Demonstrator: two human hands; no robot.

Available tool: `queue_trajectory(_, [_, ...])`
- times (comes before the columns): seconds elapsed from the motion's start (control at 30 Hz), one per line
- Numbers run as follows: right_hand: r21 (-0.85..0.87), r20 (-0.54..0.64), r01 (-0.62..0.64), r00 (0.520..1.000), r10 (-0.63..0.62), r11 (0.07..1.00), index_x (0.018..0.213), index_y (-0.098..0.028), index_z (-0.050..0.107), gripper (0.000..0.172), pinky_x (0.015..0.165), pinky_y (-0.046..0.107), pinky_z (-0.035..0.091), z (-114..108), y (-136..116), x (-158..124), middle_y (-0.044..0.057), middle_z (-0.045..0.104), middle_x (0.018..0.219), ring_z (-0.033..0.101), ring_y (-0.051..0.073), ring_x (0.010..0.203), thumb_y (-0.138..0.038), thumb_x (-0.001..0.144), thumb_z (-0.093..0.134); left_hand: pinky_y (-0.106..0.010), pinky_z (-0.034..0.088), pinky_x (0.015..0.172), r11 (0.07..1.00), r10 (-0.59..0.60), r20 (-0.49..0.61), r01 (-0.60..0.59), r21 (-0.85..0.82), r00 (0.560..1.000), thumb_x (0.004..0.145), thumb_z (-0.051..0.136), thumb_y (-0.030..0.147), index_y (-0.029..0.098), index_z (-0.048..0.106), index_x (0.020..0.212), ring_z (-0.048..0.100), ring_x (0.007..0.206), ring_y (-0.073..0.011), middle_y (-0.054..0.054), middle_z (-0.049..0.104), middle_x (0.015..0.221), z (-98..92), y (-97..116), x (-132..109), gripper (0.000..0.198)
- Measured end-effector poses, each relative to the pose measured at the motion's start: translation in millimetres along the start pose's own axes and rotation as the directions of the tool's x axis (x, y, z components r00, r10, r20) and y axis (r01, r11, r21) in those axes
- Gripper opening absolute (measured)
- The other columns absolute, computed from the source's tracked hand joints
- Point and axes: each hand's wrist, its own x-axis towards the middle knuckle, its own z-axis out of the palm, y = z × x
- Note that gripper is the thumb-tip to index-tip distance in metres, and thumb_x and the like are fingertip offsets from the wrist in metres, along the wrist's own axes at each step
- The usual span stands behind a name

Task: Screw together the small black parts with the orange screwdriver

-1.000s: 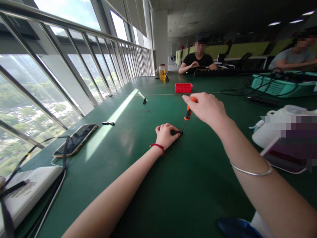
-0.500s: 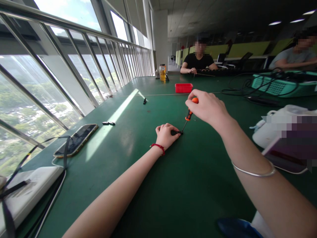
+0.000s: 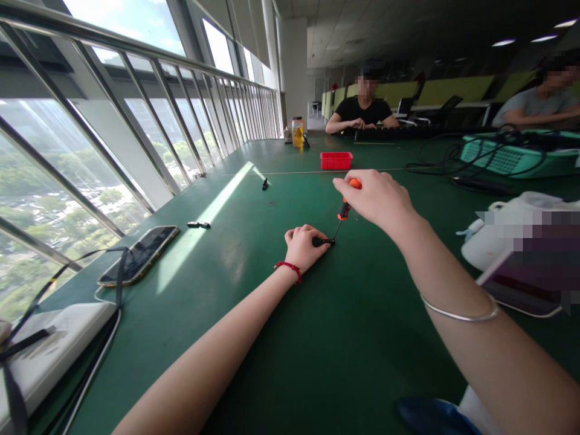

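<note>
My left hand [image 3: 304, 246] rests on the green table and pins a small black part [image 3: 322, 241] between thumb and fingers. In my right hand [image 3: 378, 193] is a screwdriver [image 3: 345, 209] with an orange and black handle. It leans a little, its thin shaft running down to the right end of the black part. Whether a screw sits under the tip is too small to tell. Two similar small black pieces lie off to the left: one black piece [image 3: 199, 225] near the phone, another black piece [image 3: 265, 184] farther back.
A red bin [image 3: 336, 161] stands beyond my hands. On the left lie a phone [image 3: 139, 256], cables and a white power strip [image 3: 58, 344]. At right are a teal basket [image 3: 502, 158] with black cables and a white bag [image 3: 521, 226]. Two people sit across the table.
My right hand has shifted slightly left, its thumb and fingers changing position on the screwdriver handle. The left hand and black part stay put. The person opposite has moved their hands.
</note>
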Motion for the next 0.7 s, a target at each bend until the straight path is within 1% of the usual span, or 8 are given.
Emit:
queue_trajectory(0.07, [0.000,0.007,0.010,1.000,-0.010,1.000,0.072,-0.022,0.060,0.039,0.055,0.029,0.032,0.0,0.1,-0.4,0.006,0.061,0.067,0.053,0.020,0.062,-0.047,0.083,0.032,-0.044,0.023,0.100,1.000,0.003,0.002,-0.003,0.002,1.000,0.073,0.062,0.035,0.024,0.067,0.083,0.049,0.104,-0.0218,0.000,0.062,0.099,0.3,-0.5,0.2,0.016])
queue_trajectory(0.1, [-0.002,0.001,0.016,1.000,-0.016,1.000,0.075,-0.022,0.061,0.036,0.055,0.029,0.032,0.3,0.6,-0.3,0.006,0.061,0.070,0.054,0.020,0.063,-0.045,0.083,0.034,-0.044,0.023,0.100,1.000,0.003,0.004,-0.003,0.004,1.000,0.073,0.061,0.035,0.024,0.067,0.082,0.049,0.105,-0.0219,-0.001,0.062,0.099,0.6,-0.7,0.3,0.015])
queue_trajectory(0.17, [-0.007,-0.023,0.017,1.000,-0.017,1.000,0.087,-0.023,0.061,0.028,0.056,0.028,0.032,1.0,2.0,0.5,0.006,0.063,0.077,0.054,0.020,0.065,-0.040,0.080,0.040,-0.044,0.023,0.099,1.000,0.004,0.004,-0.004,0.009,1.000,0.073,0.061,0.035,0.024,0.067,0.082,0.049,0.105,-0.0221,-0.001,0.062,0.099,0.9,-1.0,0.3,0.015])
queue_trajectory(0.23, [-0.014,-0.037,0.005,0.999,-0.006,1.000,0.096,-0.023,0.059,0.028,0.056,0.028,0.033,1.6,3.3,1.5,0.006,0.064,0.081,0.055,0.021,0.067,-0.039,0.078,0.044,-0.043,0.024,0.099,1.000,0.004,0.002,-0.004,0.010,1.000,0.073,0.061,0.035,0.025,0.068,0.082,0.049,0.104,-0.0223,0.000,0.062,0.098,1.0,-0.9,0.2,0.015])
queue_trajectory(0.3, [-0.019,-0.029,0.001,1.000,-0.001,1.000,0.091,-0.023,0.060,0.029,0.056,0.028,0.033,1.6,3.7,1.8,0.006,0.064,0.078,0.055,0.021,0.066,-0.043,0.078,0.043,-0.044,0.024,0.099,1.000,0.004,0.002,-0.004,0.009,1.000,0.073,0.062,0.035,0.025,0.068,0.082,0.049,0.105,-0.0225,0.000,0.061,0.098,0.7,-0.5,0.0,0.015])
queue_trajectory(0.4, [-0.023,-0.009,0.010,1.000,-0.010,1.000,0.075,-0.023,0.062,0.035,0.055,0.028,0.032,0.8,3.1,0.8,0.006,0.062,0.069,0.054,0.021,0.065,-0.048,0.082,0.038,-0.044,0.024,0.099,1.000,-0.004,0.007,0.004,0.008,1.000,0.073,0.062,0.035,0.025,0.067,0.081,0.049,0.105,-0.0224,0.000,0.061,0.099,-0.1,0.3,-0.2,0.015])
queue_trajectory(0.57, [-0.029,-0.048,0.017,0.999,-0.018,0.999,0.086,-0.022,0.060,0.025,0.054,0.028,0.032,1.6,2.3,1.0,0.006,0.063,0.076,0.054,0.020,0.065,-0.041,0.075,0.048,-0.044,0.024,0.099,1.000,0.001,-0.003,-0.001,-0.002,1.000,0.072,0.062,0.035,0.024,0.067,0.081,0.049,0.104,-0.0222,-0.001,0.062,0.097,0.2,0.8,-0.4,0.015])
queue_trajectory(0.7, [-0.028,-0.003,-0.014,1.000,0.014,1.000,0.072,-0.021,0.060,0.036,0.055,0.029,0.033,0.3,2.7,1.8,0.007,0.060,0.067,0.054,0.021,0.063,-0.048,0.081,0.038,-0.045,0.023,0.100,1.000,0.007,-0.003,-0.007,-0.004,1.000,0.073,0.062,0.035,0.023,0.067,0.081,0.049,0.104,-0.0222,-0.001,0.062,0.098,0.5,1.0,-0.4,0.015])
